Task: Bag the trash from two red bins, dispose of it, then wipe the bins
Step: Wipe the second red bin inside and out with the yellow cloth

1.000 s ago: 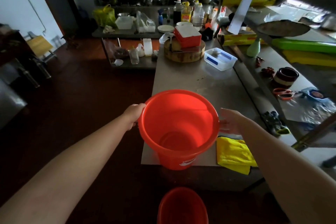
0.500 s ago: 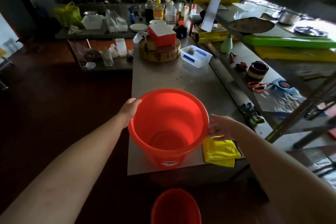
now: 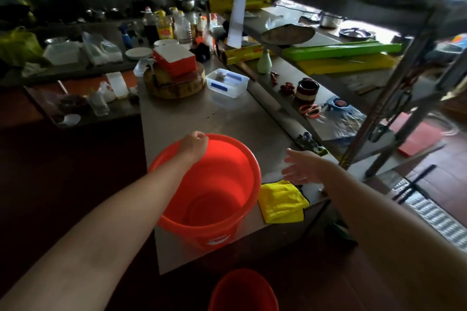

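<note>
Item: round red plastic bin (image 3: 209,194), empty, upright at the near corner of the stainless steel desk (image 3: 192,116), its base at the desk's front edge. White mark on its near wall.

Left hand (image 3: 193,142): grip closed over the far-left rim of this bin.

Right hand (image 3: 302,168): grip open, fingers spread, blurred, clear of the bin's right rim and above the desk; holding nothing.

Folded yellow cloth (image 3: 281,202): flat on the desk, just beside the bin's right side, below the right hand.

Second red plastic bin (image 3: 242,290): on the dark floor in front of the desk, only its top in view.

Farther along the desk: clear plastic tub with blue clips (image 3: 227,82); round wooden chopping block (image 3: 174,83) carrying a red and white box (image 3: 175,59).
</note>
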Demonstrator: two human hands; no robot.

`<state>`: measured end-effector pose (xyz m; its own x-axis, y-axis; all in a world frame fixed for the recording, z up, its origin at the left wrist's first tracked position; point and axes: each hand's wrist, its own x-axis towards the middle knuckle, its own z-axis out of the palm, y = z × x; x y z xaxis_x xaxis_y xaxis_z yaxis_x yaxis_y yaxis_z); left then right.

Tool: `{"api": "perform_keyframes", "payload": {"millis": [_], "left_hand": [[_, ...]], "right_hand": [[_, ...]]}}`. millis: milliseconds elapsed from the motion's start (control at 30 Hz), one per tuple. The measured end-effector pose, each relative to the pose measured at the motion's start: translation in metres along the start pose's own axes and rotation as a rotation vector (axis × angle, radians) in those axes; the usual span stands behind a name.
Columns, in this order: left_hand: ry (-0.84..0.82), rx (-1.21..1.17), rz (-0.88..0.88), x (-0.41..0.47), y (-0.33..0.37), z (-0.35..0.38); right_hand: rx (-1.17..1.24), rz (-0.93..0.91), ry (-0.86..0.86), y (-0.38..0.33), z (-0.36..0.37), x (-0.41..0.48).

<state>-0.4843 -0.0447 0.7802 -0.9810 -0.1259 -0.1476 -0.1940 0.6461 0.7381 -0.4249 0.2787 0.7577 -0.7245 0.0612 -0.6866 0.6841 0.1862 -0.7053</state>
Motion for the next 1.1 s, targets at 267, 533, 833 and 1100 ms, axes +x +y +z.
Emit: {"api": "perform_keyframes", "payload": {"millis": [267,533,833,1100], "left_hand": [[-0.152,0.022,0.182,-0.008,0.113,0.108],[-0.230,0.037,0.136,-0.008,0.159,0.215],[-0.258,0.112,-0.055,-0.005,0.065,0.310],[-0.291,0.308,-0.017,-0.034,-0.043,0.387]], "right_hand": [[0.071,-0.008,0.083,0.023,-0.089,-0.004],[-0.035,0.022,0.023,0.040,-0.151,0.047],[-0.159,0.112,-0.033,0.093,-0.139,0.118],[-0.313,0.229,-0.149,0.191,-0.109,0.176]]}}
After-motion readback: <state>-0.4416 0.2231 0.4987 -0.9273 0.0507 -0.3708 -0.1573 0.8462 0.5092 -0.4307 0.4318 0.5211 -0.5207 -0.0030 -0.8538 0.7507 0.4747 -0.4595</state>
